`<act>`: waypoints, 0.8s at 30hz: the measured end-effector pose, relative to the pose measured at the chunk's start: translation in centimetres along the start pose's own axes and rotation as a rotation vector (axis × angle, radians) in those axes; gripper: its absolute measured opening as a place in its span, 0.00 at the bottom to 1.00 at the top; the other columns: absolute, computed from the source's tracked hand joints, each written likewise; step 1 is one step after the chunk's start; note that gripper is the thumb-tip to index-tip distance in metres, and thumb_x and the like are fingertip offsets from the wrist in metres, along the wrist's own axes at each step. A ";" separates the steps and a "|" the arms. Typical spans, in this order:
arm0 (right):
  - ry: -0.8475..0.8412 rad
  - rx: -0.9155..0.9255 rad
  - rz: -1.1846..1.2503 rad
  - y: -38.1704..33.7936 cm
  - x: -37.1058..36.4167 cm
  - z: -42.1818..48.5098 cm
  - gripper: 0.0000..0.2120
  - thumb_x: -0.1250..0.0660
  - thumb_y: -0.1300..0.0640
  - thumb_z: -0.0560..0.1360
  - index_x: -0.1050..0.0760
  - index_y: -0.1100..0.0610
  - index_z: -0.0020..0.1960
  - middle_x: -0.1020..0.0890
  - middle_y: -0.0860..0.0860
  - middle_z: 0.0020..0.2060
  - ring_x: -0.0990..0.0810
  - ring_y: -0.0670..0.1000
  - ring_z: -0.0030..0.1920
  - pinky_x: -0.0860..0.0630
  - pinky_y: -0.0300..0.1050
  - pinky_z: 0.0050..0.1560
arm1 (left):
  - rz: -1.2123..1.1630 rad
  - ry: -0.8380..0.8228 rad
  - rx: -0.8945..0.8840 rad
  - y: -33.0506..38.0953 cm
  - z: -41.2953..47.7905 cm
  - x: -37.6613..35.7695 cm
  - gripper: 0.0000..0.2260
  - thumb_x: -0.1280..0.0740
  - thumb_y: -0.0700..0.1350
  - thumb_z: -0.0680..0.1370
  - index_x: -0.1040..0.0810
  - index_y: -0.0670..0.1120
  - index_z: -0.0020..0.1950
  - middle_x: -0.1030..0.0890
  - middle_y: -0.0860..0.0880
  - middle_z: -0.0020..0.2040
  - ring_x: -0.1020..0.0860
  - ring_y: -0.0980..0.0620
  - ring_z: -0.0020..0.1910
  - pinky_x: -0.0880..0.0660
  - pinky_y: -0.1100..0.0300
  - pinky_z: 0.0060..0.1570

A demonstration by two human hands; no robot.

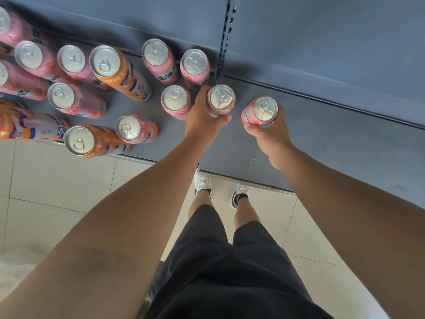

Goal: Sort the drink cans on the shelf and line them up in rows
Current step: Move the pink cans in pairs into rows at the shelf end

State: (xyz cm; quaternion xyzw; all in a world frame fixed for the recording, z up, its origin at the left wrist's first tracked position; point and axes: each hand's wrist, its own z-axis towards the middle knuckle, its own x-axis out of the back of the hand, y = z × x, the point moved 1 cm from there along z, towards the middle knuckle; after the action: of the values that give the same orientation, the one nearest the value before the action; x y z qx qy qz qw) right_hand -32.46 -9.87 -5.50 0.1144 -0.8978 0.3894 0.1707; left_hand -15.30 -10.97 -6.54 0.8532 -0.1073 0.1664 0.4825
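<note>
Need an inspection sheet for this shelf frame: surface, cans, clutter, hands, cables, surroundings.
Surface: grey shelf; the right part is bare, and the cans crowd the left part.
Job's things: pink and orange cans stand mixed, not in rows. The back orange can stands among pink ones, and the front orange can is at the shelf edge.
Clutter: nothing seen.
Hands: the left hand grips the inner pink can. The right hand grips the outer pink can, to the right and apart from the group.
Cables: nothing seen.
Surroundings: slotted upright on the back panel, and a pale tiled floor below.
</note>
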 end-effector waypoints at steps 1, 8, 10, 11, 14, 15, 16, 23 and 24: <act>0.000 0.006 0.019 0.1 0.0 0.0 0.29 0.22 0.62 0.67 0.32 0.52 0.63 0.20 0.46 0.54 0.21 0.46 0.54 0.23 0.44 0.57 | -0.009 0.004 0.002 0.0 -0.2 -0.1 0.25 0.23 0.43 0.67 0.26 0.49 0.61 0.21 0.57 0.50 0.24 0.63 0.45 0.32 0.76 0.43; 0.027 -0.157 0.140 1.1 0.7 -3.3 0.25 0.24 0.59 0.70 0.35 0.55 0.59 0.25 0.46 0.48 0.24 0.40 0.43 0.30 0.27 0.32 | -0.137 -0.078 0.168 -0.9 -4.0 0.3 0.25 0.21 0.47 0.64 0.23 0.49 0.59 0.17 0.55 0.49 0.20 0.58 0.46 0.24 0.64 0.47; 0.068 -0.204 0.189 1.4 1.0 -5.0 0.26 0.24 0.60 0.69 0.34 0.56 0.60 0.24 0.47 0.47 0.24 0.42 0.42 0.28 0.30 0.32 | -0.211 -0.132 0.226 -0.9 -5.7 1.1 0.23 0.22 0.47 0.64 0.22 0.49 0.58 0.16 0.52 0.49 0.18 0.55 0.47 0.23 0.63 0.47; 0.073 -0.238 0.213 1.5 1.2 -5.8 0.26 0.23 0.59 0.69 0.34 0.56 0.60 0.24 0.47 0.47 0.23 0.43 0.43 0.26 0.34 0.36 | -0.247 -0.161 0.254 -0.7 -6.6 1.6 0.20 0.22 0.46 0.66 0.21 0.49 0.57 0.15 0.51 0.49 0.18 0.55 0.47 0.23 0.62 0.47; 0.050 -0.323 0.235 2.4 1.6 -8.0 0.22 0.24 0.49 0.68 0.29 0.53 0.57 0.22 0.48 0.47 0.20 0.49 0.49 0.21 0.48 0.47 | -0.312 -0.247 0.308 0.3 -8.9 2.9 0.10 0.25 0.43 0.73 0.22 0.50 0.51 0.16 0.51 0.46 0.18 0.54 0.46 0.23 0.59 0.49; 0.045 -0.341 0.248 2.3 1.7 -8.7 0.24 0.25 0.46 0.67 0.28 0.53 0.58 0.20 0.50 0.48 0.19 0.50 0.50 0.21 0.48 0.45 | -0.321 -0.274 0.316 0.8 -9.6 3.4 0.08 0.26 0.44 0.74 0.22 0.50 0.51 0.16 0.50 0.46 0.18 0.52 0.46 0.23 0.58 0.49; 0.043 -0.357 0.267 2.3 1.6 -9.4 0.28 0.25 0.43 0.66 0.28 0.53 0.61 0.19 0.52 0.50 0.18 0.51 0.50 0.23 0.46 0.42 | -0.334 -0.295 0.320 1.2 -10.1 3.8 0.09 0.26 0.46 0.73 0.22 0.50 0.52 0.16 0.48 0.48 0.18 0.50 0.48 0.22 0.57 0.50; 0.102 -0.330 0.378 -1.1 1.5 -12.8 0.26 0.27 0.45 0.72 0.34 0.53 0.63 0.20 0.51 0.52 0.19 0.48 0.49 0.27 0.39 0.37 | -0.384 -0.367 0.283 5.1 -11.6 5.9 0.02 0.33 0.47 0.79 0.24 0.54 0.51 0.17 0.53 0.48 0.18 0.51 0.49 0.22 0.59 0.50; 0.108 -0.311 0.392 -1.7 1.6 -13.1 0.25 0.27 0.47 0.73 0.34 0.52 0.62 0.20 0.50 0.51 0.19 0.47 0.48 0.28 0.38 0.36 | -0.386 -0.373 0.260 5.8 -11.7 6.1 0.04 0.31 0.48 0.78 0.24 0.54 0.51 0.17 0.53 0.48 0.18 0.51 0.50 0.22 0.57 0.53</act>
State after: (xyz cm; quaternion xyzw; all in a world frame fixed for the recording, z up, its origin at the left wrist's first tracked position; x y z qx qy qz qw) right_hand -30.45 -1.47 4.65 -0.1106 -0.9415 0.2778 0.1551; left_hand -13.75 -4.03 5.97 0.9284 -0.0076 -0.0759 0.3637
